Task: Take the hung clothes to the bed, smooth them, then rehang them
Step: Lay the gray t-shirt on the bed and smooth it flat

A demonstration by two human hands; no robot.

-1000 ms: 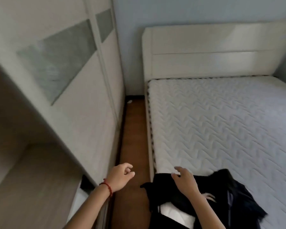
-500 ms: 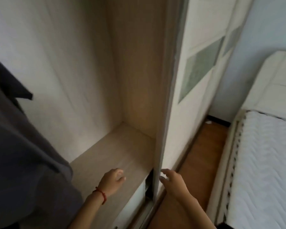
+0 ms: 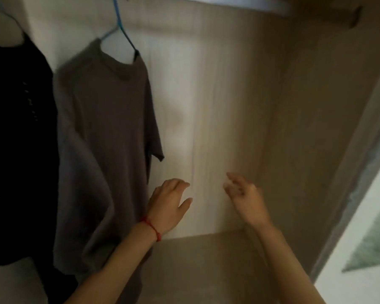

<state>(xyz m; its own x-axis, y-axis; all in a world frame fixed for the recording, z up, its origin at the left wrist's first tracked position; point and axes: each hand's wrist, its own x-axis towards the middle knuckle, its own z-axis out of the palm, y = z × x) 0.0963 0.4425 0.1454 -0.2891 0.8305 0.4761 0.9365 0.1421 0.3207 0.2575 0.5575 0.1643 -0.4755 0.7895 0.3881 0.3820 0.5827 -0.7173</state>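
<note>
Left hand (image 3: pixel 170 205) and right hand (image 3: pixel 245 197) both relaxed, loosely spread, holding nothing. Grey-brown short-sleeved T-shirt (image 3: pixel 103 139) on thin blue hanger (image 3: pixel 121 29) just left of left hand.

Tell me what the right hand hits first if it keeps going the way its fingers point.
Probably the wardrobe's back panel. The right hand is open, fingers pointing up and inward, with nothing between it and the panel. The grey shirt hangs off to the left. Depth is unclear.

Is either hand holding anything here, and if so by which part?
Nothing is held. The left hand and right hand are both open and empty, raised beside the grey T-shirt on its blue hanger.
</note>
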